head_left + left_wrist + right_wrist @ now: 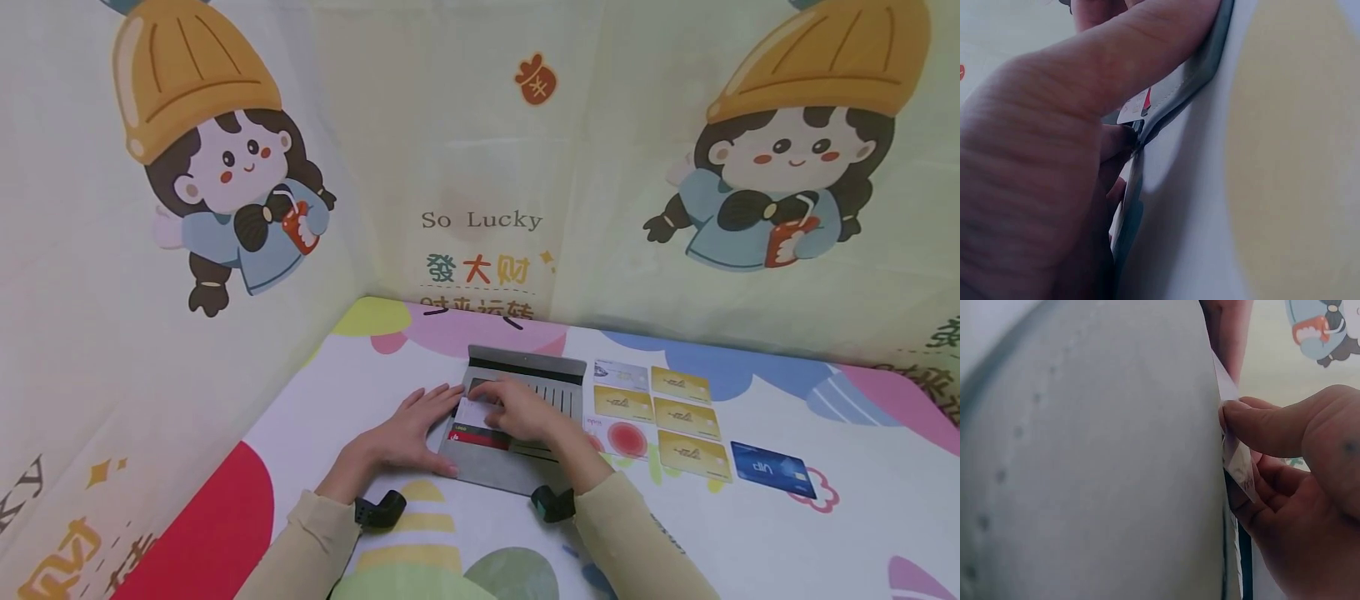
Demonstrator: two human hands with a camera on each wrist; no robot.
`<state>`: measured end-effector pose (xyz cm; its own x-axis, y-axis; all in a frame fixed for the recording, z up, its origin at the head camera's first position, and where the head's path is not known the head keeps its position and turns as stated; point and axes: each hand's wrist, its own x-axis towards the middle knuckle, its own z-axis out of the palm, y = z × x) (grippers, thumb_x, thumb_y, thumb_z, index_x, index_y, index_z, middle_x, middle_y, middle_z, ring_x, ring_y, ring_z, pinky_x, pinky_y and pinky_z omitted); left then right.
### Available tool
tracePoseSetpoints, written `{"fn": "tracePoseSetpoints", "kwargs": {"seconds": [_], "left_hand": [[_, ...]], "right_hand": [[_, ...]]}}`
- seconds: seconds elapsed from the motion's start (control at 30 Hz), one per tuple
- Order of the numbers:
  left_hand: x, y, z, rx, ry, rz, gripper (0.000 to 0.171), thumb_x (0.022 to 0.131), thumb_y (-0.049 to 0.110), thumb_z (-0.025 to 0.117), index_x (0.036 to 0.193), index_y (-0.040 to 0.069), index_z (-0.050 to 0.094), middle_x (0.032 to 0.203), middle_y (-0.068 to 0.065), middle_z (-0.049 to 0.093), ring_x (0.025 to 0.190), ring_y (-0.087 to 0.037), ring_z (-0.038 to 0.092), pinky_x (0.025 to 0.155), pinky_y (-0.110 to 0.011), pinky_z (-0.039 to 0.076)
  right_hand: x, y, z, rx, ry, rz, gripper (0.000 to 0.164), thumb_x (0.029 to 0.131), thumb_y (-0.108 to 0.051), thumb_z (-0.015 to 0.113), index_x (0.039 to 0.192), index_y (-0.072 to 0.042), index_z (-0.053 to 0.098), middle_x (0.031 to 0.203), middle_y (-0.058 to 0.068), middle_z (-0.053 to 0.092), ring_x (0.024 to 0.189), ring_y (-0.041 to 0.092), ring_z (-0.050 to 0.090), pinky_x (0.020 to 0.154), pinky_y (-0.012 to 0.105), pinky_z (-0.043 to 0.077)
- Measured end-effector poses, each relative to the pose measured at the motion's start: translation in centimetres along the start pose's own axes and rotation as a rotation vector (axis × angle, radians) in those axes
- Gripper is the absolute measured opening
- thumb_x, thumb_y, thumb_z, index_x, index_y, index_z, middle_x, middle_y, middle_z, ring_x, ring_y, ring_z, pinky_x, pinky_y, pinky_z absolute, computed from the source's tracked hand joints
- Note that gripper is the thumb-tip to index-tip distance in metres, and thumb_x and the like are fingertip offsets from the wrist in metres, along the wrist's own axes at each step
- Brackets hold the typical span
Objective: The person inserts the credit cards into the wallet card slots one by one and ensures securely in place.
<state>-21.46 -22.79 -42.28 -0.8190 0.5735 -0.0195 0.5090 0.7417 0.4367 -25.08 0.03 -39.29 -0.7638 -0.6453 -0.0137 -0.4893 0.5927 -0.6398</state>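
A grey card wallet lies unfolded on the table, showing rows of card slots. My right hand pinches a pale card over the slots on the wallet's left side. In the right wrist view, the thumb and fingers hold this card at a slant by the wallet's surface. Just below it, a red and black card sits in a slot. My left hand rests along the wallet's left edge, fingers extended and thumb at the near left corner.
To the right of the wallet lie a silver card, several gold cards and a card with a red circle. Farther right is a blue VIP card. A printed cloth wall rises behind the table.
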Motion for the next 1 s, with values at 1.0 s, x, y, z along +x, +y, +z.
{"fn": "tracePoseSetpoints", "kwargs": {"seconds": [1.0], "left_hand": [[0.03, -0.08, -0.04, -0.012, 0.004, 0.029, 0.105, 0.068, 0.068, 0.065, 0.149, 0.015, 0.022, 0.153, 0.004, 0.019, 0.140, -0.019, 0.008, 0.111, -0.046, 0.003]], "right_hand": [[-0.17, -0.41, 0.81, -0.015, -0.004, -0.007, 0.031, 0.090, -0.004, 0.059, 0.117, -0.016, 0.066, 0.104, -0.003, 0.056, 0.093, 0.014, 0.049, 0.088, 0.034, 0.045]]}}
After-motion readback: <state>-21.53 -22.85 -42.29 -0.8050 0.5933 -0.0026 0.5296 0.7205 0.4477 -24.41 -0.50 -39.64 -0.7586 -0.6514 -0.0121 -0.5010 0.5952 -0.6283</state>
